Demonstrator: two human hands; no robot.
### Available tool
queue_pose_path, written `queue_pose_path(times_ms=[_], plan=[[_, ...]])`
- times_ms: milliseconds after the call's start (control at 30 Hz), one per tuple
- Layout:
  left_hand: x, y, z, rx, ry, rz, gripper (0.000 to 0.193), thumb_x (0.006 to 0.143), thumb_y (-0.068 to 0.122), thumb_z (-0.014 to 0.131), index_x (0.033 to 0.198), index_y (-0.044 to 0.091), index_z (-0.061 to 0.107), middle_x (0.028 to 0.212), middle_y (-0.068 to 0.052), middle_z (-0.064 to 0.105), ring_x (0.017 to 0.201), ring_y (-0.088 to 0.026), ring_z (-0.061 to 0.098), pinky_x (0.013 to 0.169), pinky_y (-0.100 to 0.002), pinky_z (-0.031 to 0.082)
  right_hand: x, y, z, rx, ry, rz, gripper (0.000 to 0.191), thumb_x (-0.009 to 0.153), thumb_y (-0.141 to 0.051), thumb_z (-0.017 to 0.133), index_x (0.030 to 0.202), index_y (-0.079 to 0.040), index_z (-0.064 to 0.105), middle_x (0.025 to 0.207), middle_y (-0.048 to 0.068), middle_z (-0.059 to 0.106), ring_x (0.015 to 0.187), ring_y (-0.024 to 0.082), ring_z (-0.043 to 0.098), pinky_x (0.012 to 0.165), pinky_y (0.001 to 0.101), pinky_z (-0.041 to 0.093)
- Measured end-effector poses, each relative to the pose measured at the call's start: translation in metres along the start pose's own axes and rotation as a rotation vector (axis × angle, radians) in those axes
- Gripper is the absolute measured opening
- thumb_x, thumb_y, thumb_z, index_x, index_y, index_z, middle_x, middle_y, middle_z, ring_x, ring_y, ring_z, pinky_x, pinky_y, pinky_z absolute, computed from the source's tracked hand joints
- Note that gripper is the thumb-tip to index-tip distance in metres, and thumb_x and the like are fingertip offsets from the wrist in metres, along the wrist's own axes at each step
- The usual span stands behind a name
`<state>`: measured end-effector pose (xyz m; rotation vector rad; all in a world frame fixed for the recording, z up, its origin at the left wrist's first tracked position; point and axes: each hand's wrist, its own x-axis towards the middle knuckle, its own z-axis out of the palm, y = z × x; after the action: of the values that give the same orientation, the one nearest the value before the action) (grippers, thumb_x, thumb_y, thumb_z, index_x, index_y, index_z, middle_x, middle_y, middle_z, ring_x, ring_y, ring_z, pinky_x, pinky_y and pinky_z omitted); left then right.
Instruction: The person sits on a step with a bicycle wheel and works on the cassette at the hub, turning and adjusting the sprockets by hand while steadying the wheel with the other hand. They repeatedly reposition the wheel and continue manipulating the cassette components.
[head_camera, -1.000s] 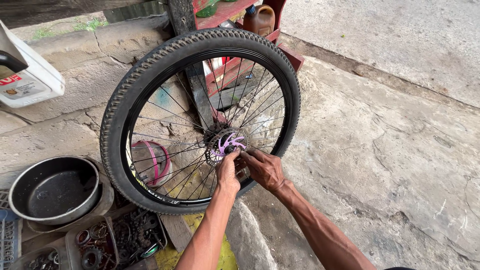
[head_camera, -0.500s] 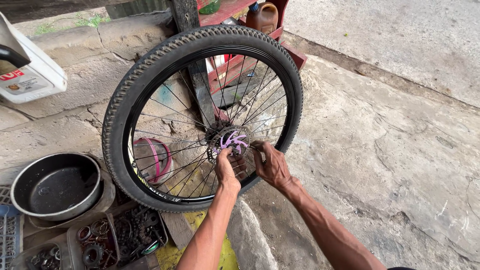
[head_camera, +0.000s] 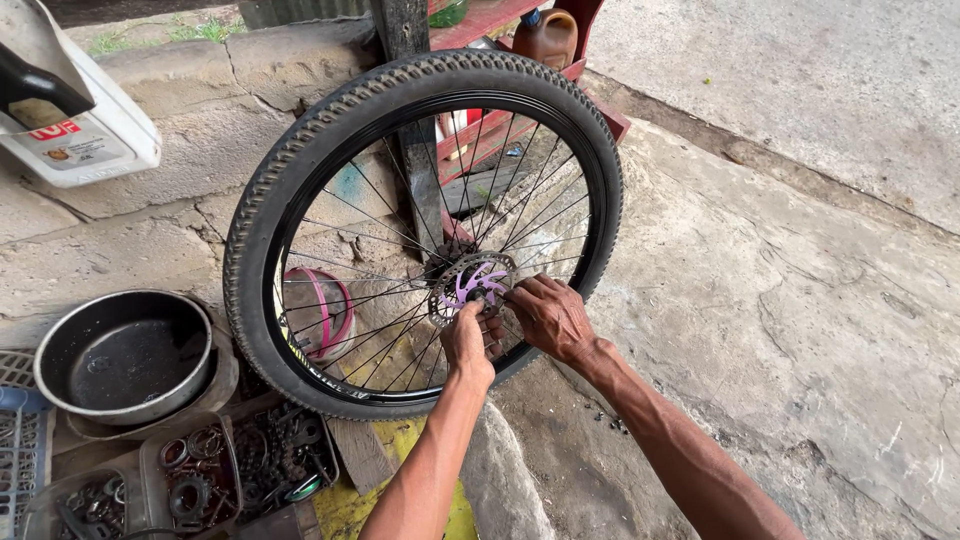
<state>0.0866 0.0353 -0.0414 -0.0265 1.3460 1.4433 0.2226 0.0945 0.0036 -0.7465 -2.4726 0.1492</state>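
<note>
Clearly the work in hand is at the hub of the black spoked bicycle wheel with its knobbly rubber tyre (head_camera: 420, 235), which stands upright at the centre of the frame, leaning toward the rough concrete wall (head_camera: 150, 235) behind it. At the wheel's middle sits a purple slotted metal disc (head_camera: 473, 285), and both hands meet there. By my reading the step is fitting or adjusting something small at the axle; the next move would call for a steady wheel and fine fingertip turning, since the spokes crowd the hub closely.

The left hand (head_camera: 468, 340) comes up from the lower centre of the frame, its fingers curled together and pinched at the disc's lower edge; what sits between the tips is too small to tell. The right hand (head_camera: 550, 315) lies just beside it, to the right, fingers bent and close together, tips touching the disc's right side; whether it grips anything cannot be told.

At lower left are a round dark metal pan (head_camera: 125, 355) and clear plastic tubs of small metal parts (head_camera: 195, 475).
</note>
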Motion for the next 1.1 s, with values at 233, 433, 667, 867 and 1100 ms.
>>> queue_pose_path(times_ms=[233, 433, 667, 867, 1100], plan=[[-0.004, 0.004, 0.0, 0.021, 0.043, 0.015, 0.019, 0.09, 0.026, 0.065, 0.095, 0.009, 0.072, 0.075, -0.006, 0.07, 0.06, -0.016, 0.061, 0.053, -0.033, 0.044, 0.002, 0.003, 0.004, -0.098, -0.04, -0.085, 0.032, 0.083, -0.01, 0.071, 0.115, -0.01, 0.072, 0.104, 0.006, 0.071, 0.096, 0.024, 0.065, 0.075, 0.0392, 0.054], [-0.006, 0.006, 0.001, 0.005, 0.05, -0.027, 0.019, 0.09, 0.026, 0.066, 0.1, 0.011, 0.073, 0.077, -0.006, 0.071, 0.064, -0.017, 0.06, 0.056, -0.035, 0.045, 0.003, 0.009, 0.011, -0.135, -0.032, -0.109, 0.035, 0.083, -0.009, 0.071, 0.118, -0.012, 0.072, 0.109, 0.007, 0.072, 0.097, 0.023, 0.065, 0.079, 0.0385, 0.054], [0.001, 0.001, 0.0, -0.003, 0.026, 0.005, 0.019, 0.091, 0.025, 0.065, 0.099, 0.011, 0.073, 0.075, -0.006, 0.07, 0.059, -0.015, 0.06, 0.053, -0.032, 0.044, 0.007, 0.011, 0.008, -0.208, -0.09, -0.176, 0.036, 0.082, -0.009, 0.07, 0.119, -0.012, 0.071, 0.107, 0.006, 0.071, 0.098, 0.023, 0.065, 0.081, 0.0396, 0.053], [0.005, -0.002, 0.001, 0.001, 0.031, 0.041, 0.016, 0.091, 0.023, 0.066, 0.093, 0.008, 0.072, 0.069, -0.005, 0.069, 0.053, -0.014, 0.059, 0.047, -0.03, 0.041, 0.016, 0.018, 0.005, -0.306, -0.189, -0.283, 0.032, 0.079, -0.006, 0.068, 0.11, -0.012, 0.07, 0.108, 0.008, 0.071, 0.099, 0.024, 0.066, 0.085, 0.0404, 0.055], [0.008, -0.007, 0.002, -0.02, 0.025, 0.066, 0.015, 0.091, 0.023, 0.067, 0.088, 0.009, 0.072, 0.066, -0.004, 0.068, 0.05, -0.012, 0.058, 0.043, -0.028, 0.04, 0.004, 0.024, 0.018, -0.273, -0.094, -0.272, 0.03, 0.089, -0.008, 0.069, 0.119, -0.01, 0.069, 0.109, 0.011, 0.071, 0.094, 0.024, 0.067, 0.077, 0.0384, 0.057]])
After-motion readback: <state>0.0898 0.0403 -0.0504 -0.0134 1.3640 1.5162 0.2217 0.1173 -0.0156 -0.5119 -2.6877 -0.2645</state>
